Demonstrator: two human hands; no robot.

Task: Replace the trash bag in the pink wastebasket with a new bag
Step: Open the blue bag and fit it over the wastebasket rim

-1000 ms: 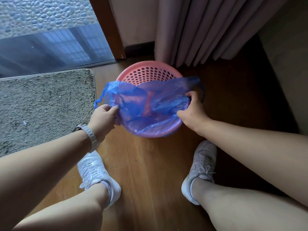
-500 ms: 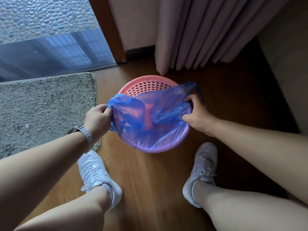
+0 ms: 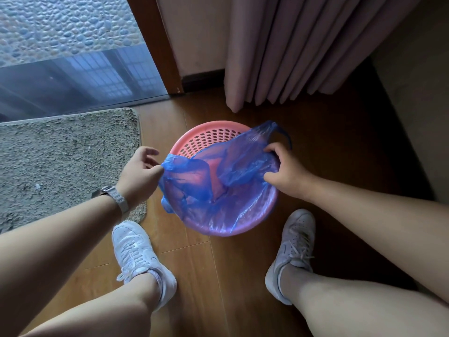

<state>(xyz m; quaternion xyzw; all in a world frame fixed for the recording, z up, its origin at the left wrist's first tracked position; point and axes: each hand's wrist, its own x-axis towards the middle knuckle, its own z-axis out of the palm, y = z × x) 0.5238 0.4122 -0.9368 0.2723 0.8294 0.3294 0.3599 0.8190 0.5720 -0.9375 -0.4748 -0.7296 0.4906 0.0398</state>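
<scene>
**New bag half fitted over the pink wastebasket**

The wooden floor (image 3: 340,147) fills most of the frame. A glass door (image 3: 68,57) takes the upper left and a pale curtain (image 3: 303,49) hangs at upper right. A grey rug (image 3: 60,161) lies at middle left.

The pink wastebasket (image 3: 211,138) stands on the floor at the centre of the frame, between the person's two white shoes (image 3: 138,251) and just beside the rug's corner. A thin blue bag (image 3: 243,164) sits in its mouth. The film is already draped over the rim on the lower side, while the upper rim and its perforated wall are bare.

The left hand (image 3: 138,173) pinches the bag's left edge at the thumb, with its other fingers loosely curled above. The right hand (image 3: 286,171) grips a bunched fold of the bag at the right rim, a loop handle sticking up behind it. A metal watch (image 3: 116,198) sits on the left wrist.

The step in hand looks like lining the basket. The next move likely calls for spreading the held edges apart and pulling them over the bare upper rim. That must be done gently enough that the thin film neither tears nor slips off the lower side.
</scene>
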